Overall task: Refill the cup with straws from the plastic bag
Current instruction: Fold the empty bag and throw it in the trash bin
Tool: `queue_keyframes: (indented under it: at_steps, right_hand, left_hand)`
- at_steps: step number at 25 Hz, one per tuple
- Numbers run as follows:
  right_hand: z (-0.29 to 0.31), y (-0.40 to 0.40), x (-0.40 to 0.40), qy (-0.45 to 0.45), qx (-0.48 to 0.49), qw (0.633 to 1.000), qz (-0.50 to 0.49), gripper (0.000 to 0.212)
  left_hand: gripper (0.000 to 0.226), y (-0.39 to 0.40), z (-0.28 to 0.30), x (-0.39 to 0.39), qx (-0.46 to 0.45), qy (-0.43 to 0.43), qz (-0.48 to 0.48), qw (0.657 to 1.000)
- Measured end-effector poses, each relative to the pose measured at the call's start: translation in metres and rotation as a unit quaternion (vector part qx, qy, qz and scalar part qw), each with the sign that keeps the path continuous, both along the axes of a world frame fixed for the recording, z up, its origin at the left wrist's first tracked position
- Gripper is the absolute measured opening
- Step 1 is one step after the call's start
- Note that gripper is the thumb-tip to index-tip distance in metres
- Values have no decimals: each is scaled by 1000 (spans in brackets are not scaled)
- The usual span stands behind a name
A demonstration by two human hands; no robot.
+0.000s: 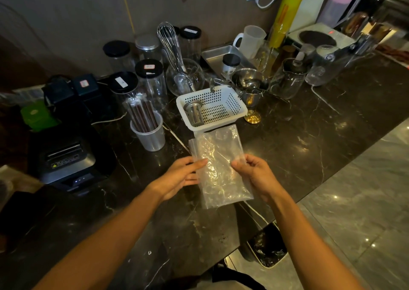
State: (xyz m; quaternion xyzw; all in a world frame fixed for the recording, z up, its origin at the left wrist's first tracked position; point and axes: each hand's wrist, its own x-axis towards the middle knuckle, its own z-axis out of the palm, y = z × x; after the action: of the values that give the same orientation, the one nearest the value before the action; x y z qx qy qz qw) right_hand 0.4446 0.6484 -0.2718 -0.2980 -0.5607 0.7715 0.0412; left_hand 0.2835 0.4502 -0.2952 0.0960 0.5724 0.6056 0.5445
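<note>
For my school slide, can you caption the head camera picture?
Both hands, left hand and right hand, hold an empty-looking plastic bag; straws stand in the cup.

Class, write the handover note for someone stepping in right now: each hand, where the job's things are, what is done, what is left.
Left hand: holds the plastic bag's left edge.
Right hand: pinches its right edge.
Bag: held above the counter, looks empty.
Cup: stands left of the white basket, wrapped straws upright inside.
Done: the straws appear to be in the cup.
Left: probably just disposing of the bag.
</note>
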Motion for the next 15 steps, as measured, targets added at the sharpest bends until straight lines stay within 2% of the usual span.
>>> queue_keyframes:
  at_steps: [3, 7, 12, 15]
  right_hand:
    - [-3, -1, 0, -9, -19, 999, -24, 37]
    - [-7, 5, 5, -48, 17, 999, 3, 35]
    - [-12, 8, 9, -47, 84, 995, 7, 30]
    - [-15, 6, 9, -39, 51, 998, -18, 24]
  left_hand:
    - [54, 6, 0, 9, -2, -15, 0, 1000]
    - [41, 10, 5, 7, -17, 60, 52, 997]
    - [34, 13, 12, 3, -7, 89, 69, 994]
    - [32, 15, 17, 7, -11, 75, 87, 993]
